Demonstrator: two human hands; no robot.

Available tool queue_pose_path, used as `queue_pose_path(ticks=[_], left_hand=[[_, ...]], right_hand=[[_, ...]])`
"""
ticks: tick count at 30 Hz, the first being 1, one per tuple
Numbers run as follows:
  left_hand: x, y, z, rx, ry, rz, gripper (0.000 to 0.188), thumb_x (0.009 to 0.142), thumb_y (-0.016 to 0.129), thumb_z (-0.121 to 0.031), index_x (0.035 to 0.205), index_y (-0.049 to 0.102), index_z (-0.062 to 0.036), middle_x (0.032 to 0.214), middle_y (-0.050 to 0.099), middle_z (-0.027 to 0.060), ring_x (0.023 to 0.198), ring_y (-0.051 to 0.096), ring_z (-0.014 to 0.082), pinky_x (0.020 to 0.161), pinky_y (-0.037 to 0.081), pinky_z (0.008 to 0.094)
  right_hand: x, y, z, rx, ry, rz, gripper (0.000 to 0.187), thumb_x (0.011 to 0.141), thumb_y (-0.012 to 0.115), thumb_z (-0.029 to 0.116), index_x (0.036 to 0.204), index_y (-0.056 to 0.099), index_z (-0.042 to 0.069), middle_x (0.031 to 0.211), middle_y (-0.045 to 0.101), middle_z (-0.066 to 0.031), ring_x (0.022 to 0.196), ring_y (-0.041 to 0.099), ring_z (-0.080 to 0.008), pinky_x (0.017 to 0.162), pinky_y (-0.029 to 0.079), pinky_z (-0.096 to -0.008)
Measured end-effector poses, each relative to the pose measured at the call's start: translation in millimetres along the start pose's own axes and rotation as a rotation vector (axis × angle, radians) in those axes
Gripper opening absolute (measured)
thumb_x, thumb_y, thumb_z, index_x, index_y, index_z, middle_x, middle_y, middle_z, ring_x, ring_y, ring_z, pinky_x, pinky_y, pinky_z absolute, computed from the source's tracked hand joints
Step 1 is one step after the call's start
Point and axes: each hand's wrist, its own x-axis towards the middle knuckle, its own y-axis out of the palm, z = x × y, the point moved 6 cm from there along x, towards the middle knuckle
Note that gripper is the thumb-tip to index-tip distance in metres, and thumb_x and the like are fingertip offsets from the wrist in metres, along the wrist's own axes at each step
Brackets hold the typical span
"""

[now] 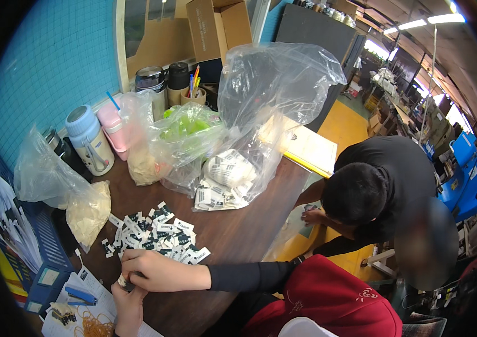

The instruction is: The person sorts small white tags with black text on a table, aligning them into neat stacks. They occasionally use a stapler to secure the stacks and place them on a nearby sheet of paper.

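Observation:
Over the near left of the brown table, my right hand (162, 271) and my left hand (128, 306) meet, fingers closed together. Pinched between them is a small bundle of labels (124, 282), mostly covered by my fingers. Just beyond my hands lies a loose pile of black-and-white labels (160, 233). Beside my left hand, a banded stack of labels (63, 314) and a tangle of orange rubber bands (93, 326) rest on white paper (147, 330). A blue stapler (81, 295) lies there too.
Clear plastic bags of labels (227, 182) stand behind the pile, near a blue-capped flask (89, 140) and pink bottle (112, 130). A blue file rack (47, 255) borders the left. At right, a co-worker in black (387, 180) bends over a yellow surface (348, 126).

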Motion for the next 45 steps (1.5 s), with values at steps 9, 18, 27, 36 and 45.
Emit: queue_pose_path(ticks=[9,18,27,36,45], left_hand=[[-2,-8,5,-0.019,-0.027,-0.050,0.034,0.088,0.070,0.004,0.119,0.055,0.0025,0.114,0.063,0.0080,0.101,0.067,0.0156,0.084,0.060,0.0286],[4,-1,9,0.037,-0.063,0.018,0.031,0.090,0.064,0.007,0.119,0.055,0.0013,0.115,0.062,0.0077,0.102,0.067,0.0150,0.084,0.059,0.0275],[-1,2,4,-0.039,-0.155,0.085,0.038,0.095,0.055,0.002,0.133,0.048,-0.0014,0.127,0.058,0.0079,0.112,0.063,0.0147,0.096,0.054,0.0289],[-2,-1,10,-0.140,-0.146,0.101,0.035,0.098,0.054,-0.007,0.133,0.053,-0.0072,0.127,0.059,0.0063,0.120,0.059,0.0171,0.105,0.048,0.0368],[-6,10,3,-0.325,-0.088,0.320,0.023,0.104,0.052,-0.006,0.127,0.052,-0.0025,0.124,0.058,0.0062,0.122,0.060,0.0191,0.109,0.050,0.0396]], right_hand=[[0,-3,6,-0.026,0.106,0.050,0.018,0.082,0.069,0.013,0.077,0.064,-0.003,0.091,0.061,-0.0170,0.084,0.064,-0.0353,0.074,0.052,-0.0421],[-3,5,-8,-0.062,0.065,0.004,0.017,0.076,0.070,0.011,0.072,0.061,-0.003,0.089,0.060,-0.0165,0.084,0.064,-0.0342,0.072,0.052,-0.0414],[-1,0,-11,-0.098,0.081,0.022,0.016,0.075,0.068,0.009,0.078,0.062,-0.006,0.092,0.060,-0.0181,0.085,0.064,-0.0354,0.076,0.053,-0.0424],[4,-5,-6,-0.129,0.027,0.046,0.016,0.079,0.068,0.010,0.081,0.063,-0.005,0.090,0.061,-0.0207,0.083,0.063,-0.0381,0.075,0.052,-0.0452],[10,-15,26,-0.167,0.028,0.157,0.015,0.089,0.064,0.002,0.103,0.067,-0.003,0.109,0.065,-0.0190,0.095,0.068,-0.0359,0.082,0.055,-0.0382]])
